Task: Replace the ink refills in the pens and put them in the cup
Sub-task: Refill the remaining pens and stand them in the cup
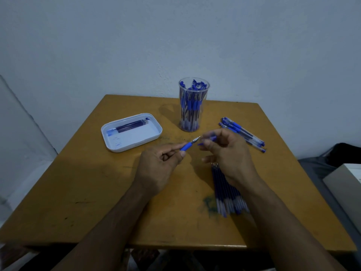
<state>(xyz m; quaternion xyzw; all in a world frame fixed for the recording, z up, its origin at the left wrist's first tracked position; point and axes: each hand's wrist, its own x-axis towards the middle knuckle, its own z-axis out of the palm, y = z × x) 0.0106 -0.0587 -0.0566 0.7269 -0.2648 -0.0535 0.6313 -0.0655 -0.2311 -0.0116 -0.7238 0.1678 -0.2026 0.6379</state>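
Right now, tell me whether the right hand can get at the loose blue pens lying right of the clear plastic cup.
Probably yes: the loose blue pens lie uncovered just beyond the right hand, but it grips a blue piece.

I see a blue pen (pixel 188 145) uncapped, tip toward the upright clear cup (pixel 191 114) crammed with pens.

A matt, ochre wooden table (pixel 97 192), scuffed and stained with blue-green ink near its front. On it, a clear, glossy plastic cup (pixel 193 106) of blue-capped pens, a smooth white plastic tray (pixel 109 140) with a slight sheen, and loose pens (pixel 242 133) with transparent plastic barrels. The pen (pixel 188 146) in the left hand (pixel 158 169) has a blue grip (rubbery-looking) and a shiny metal tip. Behind, a matt, faintly textured painted wall (pixel 195 36).
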